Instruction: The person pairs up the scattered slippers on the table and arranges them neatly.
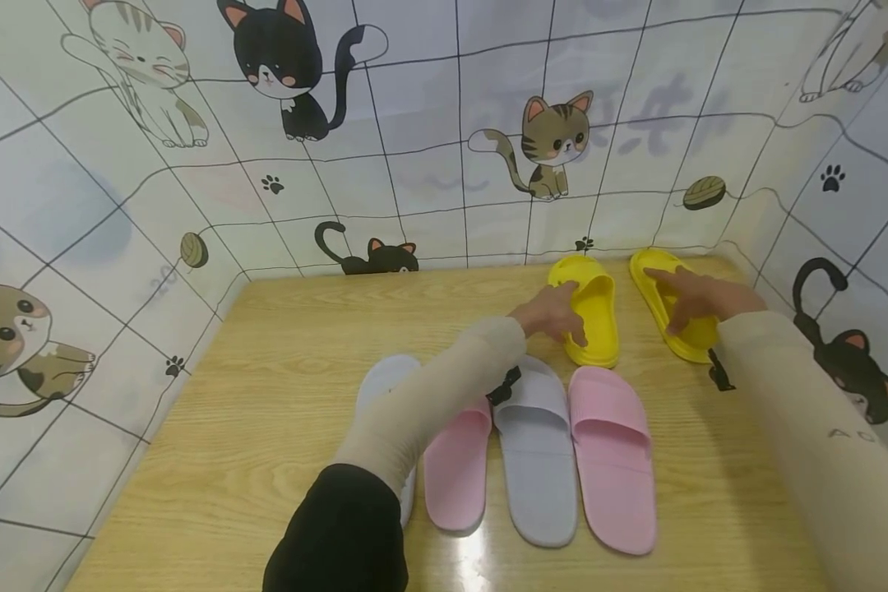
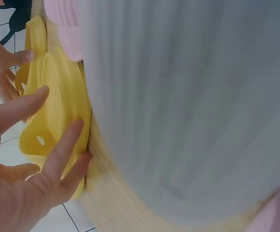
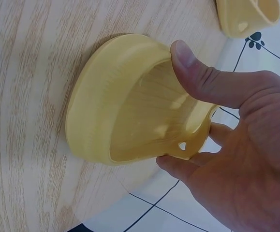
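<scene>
Two yellow slippers stand near the back wall. My left hand point(image 1: 555, 312) is over the left yellow slipper point(image 1: 595, 316), its fingers spread and fairly straight. In the left wrist view its fingertips overlap that slipper; contact is unclear. Over the right yellow slipper point(image 3: 94, 101), my right hand point(image 3: 246, 140) is spread wide. Its thumb lies at the slipper's opening, while other fingers are partly hidden behind the strap. That slipper sits at a slant. Nearer me, a grey slipper point(image 1: 540, 477) and a pink slipper point(image 1: 617, 485) lie side by side, toes toward the wall.
Another pink slipper point(image 1: 455, 477) and a pale slipper point(image 1: 381, 378) lie partly under my left forearm. All stand on a wooden tabletop point(image 1: 266, 395). A cat-patterned wall covering point(image 1: 429, 181) encloses the back and both sides.
</scene>
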Demonstrator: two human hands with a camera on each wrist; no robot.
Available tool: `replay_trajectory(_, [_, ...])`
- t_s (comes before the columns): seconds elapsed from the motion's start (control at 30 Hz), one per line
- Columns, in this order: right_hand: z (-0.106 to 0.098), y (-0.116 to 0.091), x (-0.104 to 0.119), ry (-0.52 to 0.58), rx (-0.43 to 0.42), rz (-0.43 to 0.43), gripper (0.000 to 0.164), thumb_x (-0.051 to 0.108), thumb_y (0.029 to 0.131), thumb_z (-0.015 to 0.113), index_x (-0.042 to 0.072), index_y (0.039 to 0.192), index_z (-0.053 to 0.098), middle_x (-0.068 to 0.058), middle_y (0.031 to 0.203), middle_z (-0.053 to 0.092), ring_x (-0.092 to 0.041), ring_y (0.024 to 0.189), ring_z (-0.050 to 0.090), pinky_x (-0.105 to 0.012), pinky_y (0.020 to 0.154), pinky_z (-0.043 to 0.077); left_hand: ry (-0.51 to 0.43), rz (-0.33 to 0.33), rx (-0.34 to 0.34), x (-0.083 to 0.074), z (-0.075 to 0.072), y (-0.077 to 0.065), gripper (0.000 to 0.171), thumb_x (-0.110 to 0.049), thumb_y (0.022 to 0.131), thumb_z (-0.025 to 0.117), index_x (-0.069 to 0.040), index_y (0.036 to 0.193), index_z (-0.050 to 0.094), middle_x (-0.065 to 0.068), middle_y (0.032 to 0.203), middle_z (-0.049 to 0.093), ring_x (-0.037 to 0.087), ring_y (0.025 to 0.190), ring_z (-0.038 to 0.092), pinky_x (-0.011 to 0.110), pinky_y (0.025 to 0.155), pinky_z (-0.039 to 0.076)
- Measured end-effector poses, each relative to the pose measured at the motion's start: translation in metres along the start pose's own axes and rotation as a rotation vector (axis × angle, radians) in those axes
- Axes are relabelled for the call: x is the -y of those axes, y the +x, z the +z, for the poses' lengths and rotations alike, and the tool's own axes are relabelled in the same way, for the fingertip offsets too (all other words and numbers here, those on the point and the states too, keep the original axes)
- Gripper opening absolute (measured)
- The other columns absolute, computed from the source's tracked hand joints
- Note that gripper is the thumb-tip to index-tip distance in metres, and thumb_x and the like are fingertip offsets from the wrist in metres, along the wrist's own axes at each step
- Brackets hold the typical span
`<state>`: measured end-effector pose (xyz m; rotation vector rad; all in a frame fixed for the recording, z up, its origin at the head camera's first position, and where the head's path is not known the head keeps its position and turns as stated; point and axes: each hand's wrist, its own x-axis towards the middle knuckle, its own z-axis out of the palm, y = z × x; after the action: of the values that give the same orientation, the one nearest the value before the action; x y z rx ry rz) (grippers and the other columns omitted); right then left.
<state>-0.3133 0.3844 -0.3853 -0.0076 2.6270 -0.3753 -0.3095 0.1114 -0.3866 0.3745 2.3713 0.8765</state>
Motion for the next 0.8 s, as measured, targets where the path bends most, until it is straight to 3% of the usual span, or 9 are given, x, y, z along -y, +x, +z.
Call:
replay_trajectory(0.1, [0.000, 0.001, -0.001, -0.001, -0.010, 0.000, 0.116, 0.018, 0.080, 0.087, 0.015, 0.166, 0.009, -0.040, 0.163, -0.006, -0.073, 0.140, 0.006, -0.087, 0.108, 0.014, -0.092, 0.006, -0.015, -0.002, 0.003, 0.001, 0.109, -0.018, 0.083, 0.086, -0.022, 0.167, 0.016, 0.006, 0.170, 0.030, 0.015, 0.114, 0.067, 0.023, 0.085, 0.062])
replay_trajectory(0.2, [0.000, 0.002, -0.002, 0.007, -0.011, 0.006, 0.117, 0.019, 0.079, 0.088, 0.016, 0.166, 0.010, -0.040, 0.163, -0.006, -0.074, 0.139, 0.006, -0.087, 0.107, 0.016, -0.160, -0.024, -0.014, -0.006, 0.005, 0.000, 0.112, -0.023, 0.083, 0.086, -0.017, 0.167, 0.013, 0.006, 0.170, 0.027, 0.016, 0.103, 0.070, 0.025, 0.089, 0.061])
replay_trajectory(0.33, [-0.001, 0.001, -0.002, 0.008, -0.010, 0.012, 0.117, 0.021, 0.079, 0.088, 0.016, 0.166, 0.010, -0.040, 0.163, -0.005, -0.075, 0.138, 0.005, -0.088, 0.106, 0.017, -0.151, -0.048, -0.007, -0.012, 0.009, -0.003, 0.110, -0.032, 0.083, 0.086, -0.017, 0.166, 0.016, 0.002, 0.170, 0.029, 0.013, 0.114, 0.065, 0.025, 0.094, 0.059])
replay_trajectory(0.53, [-0.002, -0.005, 0.001, 0.013, -0.013, 0.015, 0.116, 0.019, 0.080, 0.087, 0.016, 0.166, 0.009, -0.040, 0.163, -0.006, -0.073, 0.140, 0.004, -0.087, 0.107, 0.015, -0.206, -0.029, 0.035, -0.016, 0.013, -0.008, 0.110, -0.033, 0.083, 0.086, -0.018, 0.166, 0.016, -0.002, 0.171, 0.027, 0.013, 0.133, 0.055, 0.030, 0.105, 0.056])
replay_trajectory(0.8, [0.000, -0.007, 0.003, 0.000, -0.022, -0.026, 0.112, 0.016, 0.081, 0.085, 0.013, 0.165, 0.011, -0.042, 0.162, -0.005, -0.074, 0.139, 0.006, -0.087, 0.107, 0.014, -0.209, -0.012, 0.114, -0.021, 0.020, -0.007, 0.107, -0.034, 0.084, 0.084, -0.022, 0.167, 0.016, -0.007, 0.173, 0.020, 0.010, 0.135, 0.053, 0.027, 0.110, 0.051])
